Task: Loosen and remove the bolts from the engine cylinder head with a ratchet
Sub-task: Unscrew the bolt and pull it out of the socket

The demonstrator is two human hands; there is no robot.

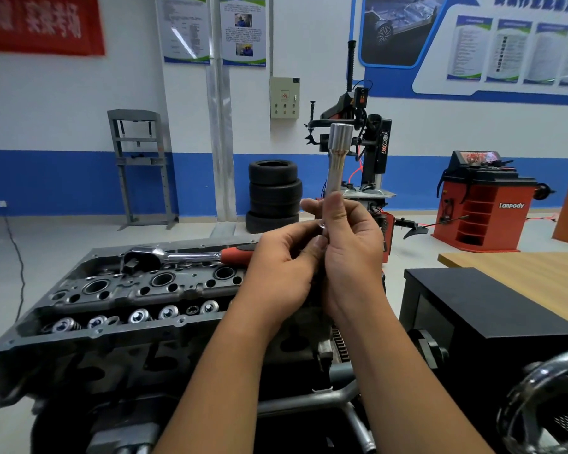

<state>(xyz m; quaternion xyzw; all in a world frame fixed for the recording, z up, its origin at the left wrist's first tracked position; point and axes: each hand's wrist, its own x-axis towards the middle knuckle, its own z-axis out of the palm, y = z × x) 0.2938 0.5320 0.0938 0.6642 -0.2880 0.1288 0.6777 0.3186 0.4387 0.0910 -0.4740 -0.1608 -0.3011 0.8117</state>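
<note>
Both hands grip a socket extension [336, 158] upright, right hand [351, 244] above left hand [286, 267]; a slipped grip could drop it onto the cylinder head [128, 290] below the fingers.

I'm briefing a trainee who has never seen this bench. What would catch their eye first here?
First, the long silver socket extension held upright at centre frame: the right hand grips its lower shaft and the left hand meets it at the bottom end. Next, the ratchet with its red handle, lying on the far edge of the grey cylinder head at left.
</note>
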